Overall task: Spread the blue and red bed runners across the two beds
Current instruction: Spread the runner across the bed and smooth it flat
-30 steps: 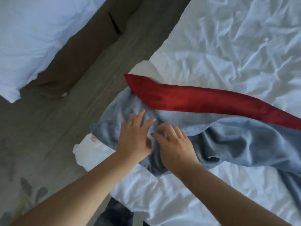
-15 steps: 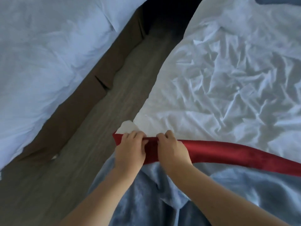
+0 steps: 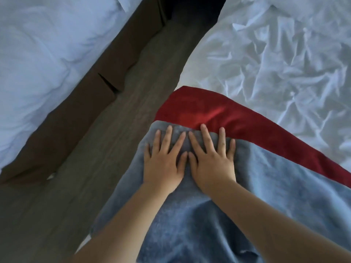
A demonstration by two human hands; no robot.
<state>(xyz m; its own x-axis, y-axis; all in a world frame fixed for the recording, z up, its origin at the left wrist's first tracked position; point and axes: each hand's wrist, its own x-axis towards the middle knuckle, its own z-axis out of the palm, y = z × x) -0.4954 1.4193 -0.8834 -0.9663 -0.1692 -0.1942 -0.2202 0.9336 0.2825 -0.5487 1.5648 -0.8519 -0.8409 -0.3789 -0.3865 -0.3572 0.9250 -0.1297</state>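
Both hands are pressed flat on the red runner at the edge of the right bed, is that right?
Not quite. The head view shows the left hand and right hand pressed flat on the blue runner, at the edge of the right bed. The red runner lies just beyond their fingertips.

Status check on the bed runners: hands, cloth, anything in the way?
Left hand and right hand flat, fingers spread, pressing the blue runner. Red runner lies beyond it on the white bed. Nothing in the way.
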